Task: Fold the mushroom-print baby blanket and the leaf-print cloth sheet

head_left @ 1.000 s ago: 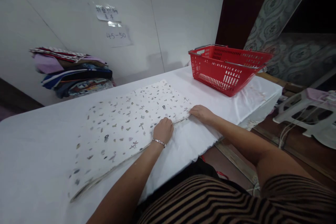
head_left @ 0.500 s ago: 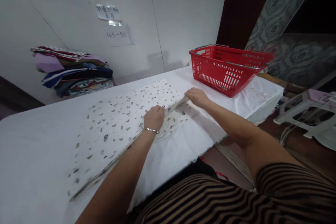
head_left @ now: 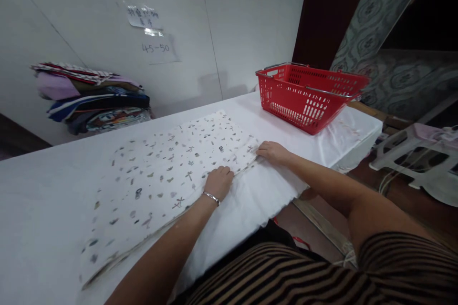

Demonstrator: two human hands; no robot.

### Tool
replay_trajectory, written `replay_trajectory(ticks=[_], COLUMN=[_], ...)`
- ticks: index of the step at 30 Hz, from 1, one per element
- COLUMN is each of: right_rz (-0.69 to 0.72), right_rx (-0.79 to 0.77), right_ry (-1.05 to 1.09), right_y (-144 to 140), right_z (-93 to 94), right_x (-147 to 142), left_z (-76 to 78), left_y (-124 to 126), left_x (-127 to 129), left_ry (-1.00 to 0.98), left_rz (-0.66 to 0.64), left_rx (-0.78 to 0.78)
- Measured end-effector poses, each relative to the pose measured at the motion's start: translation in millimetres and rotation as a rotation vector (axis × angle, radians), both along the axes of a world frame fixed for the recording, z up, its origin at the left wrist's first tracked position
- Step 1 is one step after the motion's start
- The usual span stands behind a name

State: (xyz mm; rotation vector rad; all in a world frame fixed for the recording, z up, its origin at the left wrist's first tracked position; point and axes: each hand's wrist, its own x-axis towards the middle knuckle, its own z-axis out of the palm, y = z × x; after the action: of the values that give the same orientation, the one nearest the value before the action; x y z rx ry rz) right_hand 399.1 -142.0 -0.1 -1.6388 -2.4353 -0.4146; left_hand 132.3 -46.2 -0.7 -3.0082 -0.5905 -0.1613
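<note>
A white printed cloth, patterned with small palm trees, birds and leaf shapes, lies folded and spread over the white-covered table. Its near edge shows more than one layer, with a gap at the left front corner. My left hand, with a silver bracelet at the wrist, is closed on the middle of that near edge. At the right front corner, my right hand pinches the same cloth, fingers curled. The fingertips of both hands are partly hidden.
A red plastic basket with metal handles stands at the table's back right. A stack of folded clothes sits at the back left by the wall. Paper notes hang there. A white plastic stool is right of the table.
Both hands have come down toward the table's front edge with the cloth's near edge. The raised layer now lies flat, covering the underside that showed before.
</note>
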Motion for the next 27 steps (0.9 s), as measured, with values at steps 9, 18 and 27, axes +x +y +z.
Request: replay_trajectory(ticks=[9, 18, 27], right_rz=[-0.005, 0.031, -0.014], right_rx=[-0.011, -0.066, 0.013], right_ry=[0.036, 0.033, -0.017], right_y=[-11, -16, -19], right_z=[-4.0, -0.2, 8.8], right_x=[-1, 3, 11], left_z=[0.4, 10.2, 19.8], left_y=[-4, -10, -20], left_x=[-1, -4, 3], left_ry=[0.002, 0.013, 0.086], left_rz=[0.040, 0.035, 0.059], left_rx=[-0.058, -0.099, -0.007])
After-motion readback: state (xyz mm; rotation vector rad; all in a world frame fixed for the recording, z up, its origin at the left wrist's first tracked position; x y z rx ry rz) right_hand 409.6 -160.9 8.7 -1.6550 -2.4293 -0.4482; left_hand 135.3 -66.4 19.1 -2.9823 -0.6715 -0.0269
